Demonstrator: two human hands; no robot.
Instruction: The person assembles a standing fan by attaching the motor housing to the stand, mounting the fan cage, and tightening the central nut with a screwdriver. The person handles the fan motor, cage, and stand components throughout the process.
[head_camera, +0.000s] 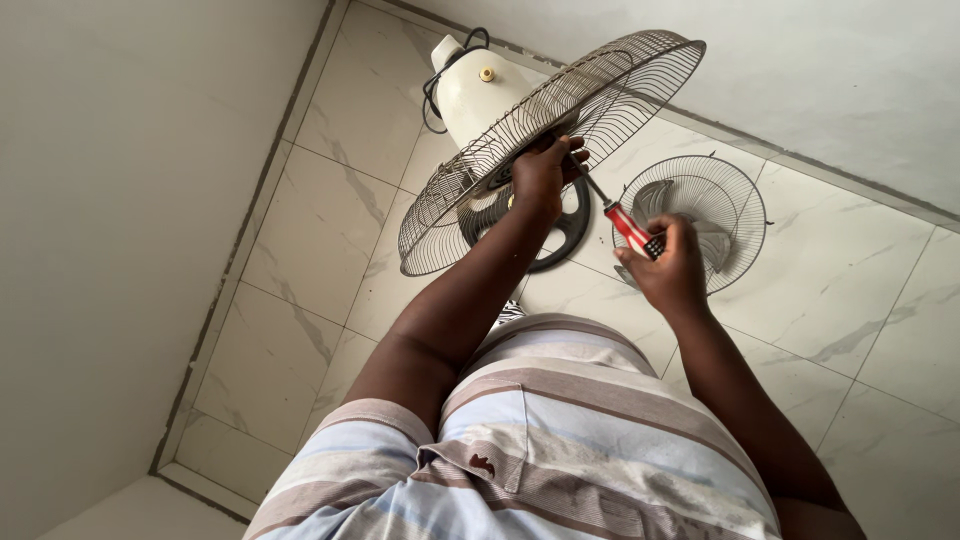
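**Over the tiled floor, a fan grille under the screwdriver**

From the head camera: the left hand (543, 172) is clamped on the rear grille (560, 130) by the white motor housing (480, 95), steadying it. The right hand (672, 265), closed round the red-handled screwdriver (625, 222), aims its tip at the hub. The front grille (700, 215) lies aside on the floor (330, 230).

A single head-worn camera is looking steeply down over the person's striped shirt (560, 440) toward the floor (850, 290), with both arms stretching away from the lens. It is sitting close: the shirt is filling the bottom of the frame, and the hands are lying near mid-frame. The view is tilting, so the wall (120, 200) is running down the left, well beyond the fingers. No second view is sharing this scene.
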